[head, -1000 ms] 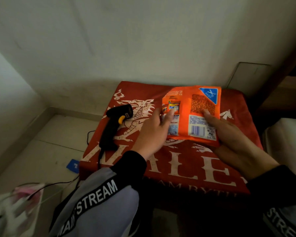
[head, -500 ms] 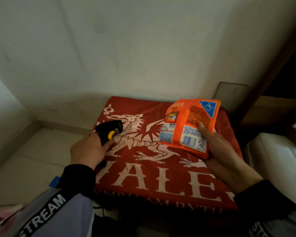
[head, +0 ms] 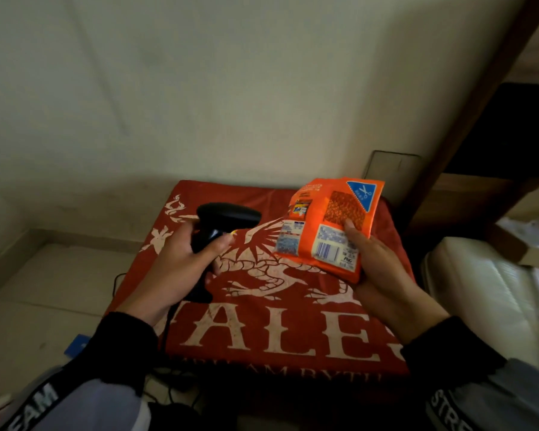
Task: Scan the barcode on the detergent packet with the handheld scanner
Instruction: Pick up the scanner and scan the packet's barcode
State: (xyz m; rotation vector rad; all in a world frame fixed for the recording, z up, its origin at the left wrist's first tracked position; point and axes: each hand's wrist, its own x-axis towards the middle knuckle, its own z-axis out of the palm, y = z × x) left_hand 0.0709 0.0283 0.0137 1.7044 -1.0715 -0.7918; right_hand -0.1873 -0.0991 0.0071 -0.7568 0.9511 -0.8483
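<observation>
My right hand (head: 383, 275) holds an orange detergent packet (head: 327, 225) tilted up above the red cloth, back side facing me. Its white label with a blue barcode (head: 325, 251) sits near the lower edge, beside my thumb. My left hand (head: 181, 269) grips the handle of a black handheld scanner (head: 224, 219), lifted off the cloth. The scanner's head points right, toward the packet, with a gap between them. A black cable hangs from the handle's base.
A red cloth with a white dragon and large letters (head: 262, 331) covers a low surface against the wall. Tiled floor and a blue card (head: 77, 345) lie to the left. A white padded thing (head: 479, 293) and dark wooden furniture (head: 467, 126) stand at the right.
My left hand left the packet, closed on the scanner lying at the left and lifted it toward the middle. My right hand raised the packet off the cloth and tilted it.
</observation>
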